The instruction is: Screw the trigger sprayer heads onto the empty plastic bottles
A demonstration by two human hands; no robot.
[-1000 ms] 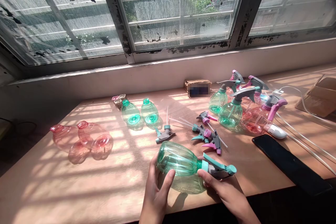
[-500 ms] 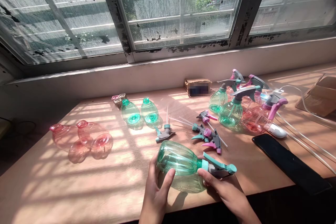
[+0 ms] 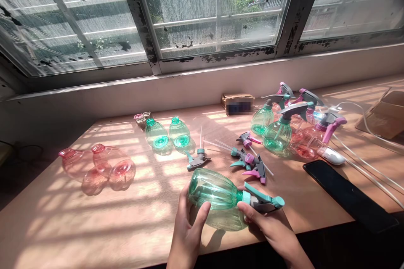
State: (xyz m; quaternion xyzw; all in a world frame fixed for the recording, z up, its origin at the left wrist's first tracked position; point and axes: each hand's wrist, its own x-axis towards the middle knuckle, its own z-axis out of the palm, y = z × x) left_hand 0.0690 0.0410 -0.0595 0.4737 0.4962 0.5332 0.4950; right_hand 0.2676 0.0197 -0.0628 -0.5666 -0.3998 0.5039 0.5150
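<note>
A clear green spray bottle [image 3: 217, 195] lies on its side above the table's near edge, held in both my hands. My left hand [image 3: 187, 231] wraps round the bottle's body, thumb on the near side. My right hand [image 3: 271, 231] grips the teal and grey trigger head [image 3: 263, 201] at the bottle's neck, fingers closed round the collar.
Several loose trigger heads [image 3: 249, 162] with dip tubes lie just beyond. Two green bottles [image 3: 167, 134] without heads sit further back, two pink ones [image 3: 101, 166] at the left. Several assembled sprayers [image 3: 284, 126] stand at the right, beside a black phone [image 3: 349, 195], white cables and a small box [image 3: 238, 104].
</note>
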